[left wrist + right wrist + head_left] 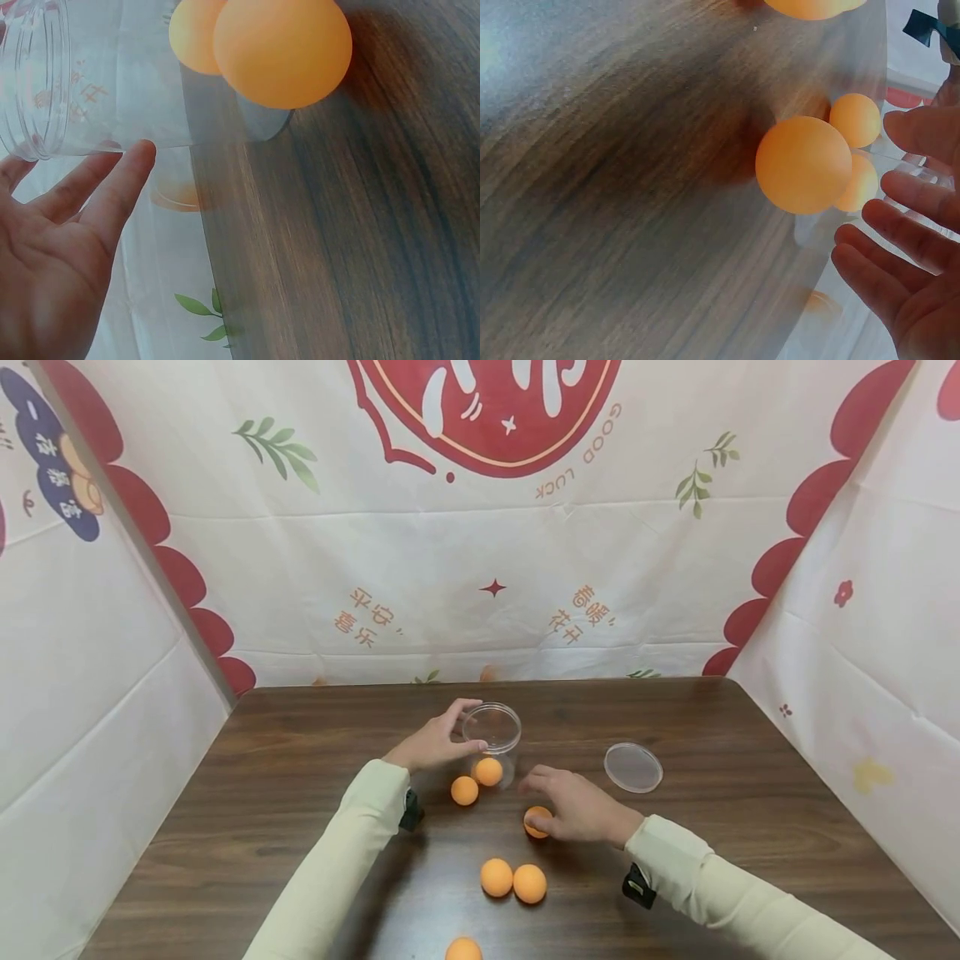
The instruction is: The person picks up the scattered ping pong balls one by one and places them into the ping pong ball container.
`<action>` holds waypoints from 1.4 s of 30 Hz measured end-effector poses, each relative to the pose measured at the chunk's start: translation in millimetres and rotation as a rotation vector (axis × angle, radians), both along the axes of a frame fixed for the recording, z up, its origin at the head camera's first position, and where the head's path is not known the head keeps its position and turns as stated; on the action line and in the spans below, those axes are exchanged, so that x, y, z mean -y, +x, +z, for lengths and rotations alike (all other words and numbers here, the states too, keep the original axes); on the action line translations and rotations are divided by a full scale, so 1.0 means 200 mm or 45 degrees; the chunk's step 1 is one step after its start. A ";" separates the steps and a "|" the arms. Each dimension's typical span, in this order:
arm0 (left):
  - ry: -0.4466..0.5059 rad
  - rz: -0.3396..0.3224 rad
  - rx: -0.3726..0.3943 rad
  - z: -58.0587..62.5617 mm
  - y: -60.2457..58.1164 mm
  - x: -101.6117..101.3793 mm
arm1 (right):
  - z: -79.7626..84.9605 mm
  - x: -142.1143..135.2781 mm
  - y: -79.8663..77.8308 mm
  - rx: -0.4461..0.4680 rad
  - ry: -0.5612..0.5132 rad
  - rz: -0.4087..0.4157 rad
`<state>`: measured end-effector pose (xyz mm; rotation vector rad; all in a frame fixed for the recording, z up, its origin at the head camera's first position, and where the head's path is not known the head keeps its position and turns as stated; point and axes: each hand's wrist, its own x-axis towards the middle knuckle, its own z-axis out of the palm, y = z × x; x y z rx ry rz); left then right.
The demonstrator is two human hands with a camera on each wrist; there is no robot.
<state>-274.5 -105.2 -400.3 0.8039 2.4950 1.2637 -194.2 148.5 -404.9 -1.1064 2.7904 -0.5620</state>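
My left hand (438, 739) holds a clear plastic jar (505, 749) near its mouth, thumb on the near side and fingers on the far side. In the left wrist view, extended fingertips rest along the jar's wall (112, 112). One orange ball (489, 772) overlaps the jar's lower part, and another orange ball (464, 791) lies just left of it. My right hand (581, 806) reaches over a third orange ball (536, 822), its fingers spread and loosely bent. In the right wrist view that ball (804, 165) sits on the table, apart from the fingertips.
A clear round lid (633, 767) lies flat on the brown wooden table (315, 735), right of the jar. Nearer me are two orange balls (497, 877) side by side, and another ball (463, 950) at the bottom edge of the view. Printed cloth (420, 560) hangs behind the table.
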 end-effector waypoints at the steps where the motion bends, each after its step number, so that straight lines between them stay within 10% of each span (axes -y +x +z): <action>1: 0.002 -0.004 -0.008 0.00 0.00 0.00 | 0.00 0.00 0.00 -0.001 0.004 -0.002; 42: 0.040 -0.026 0.038 0.01 0.01 0.00 | -0.07 0.01 0.01 -0.098 0.109 0.058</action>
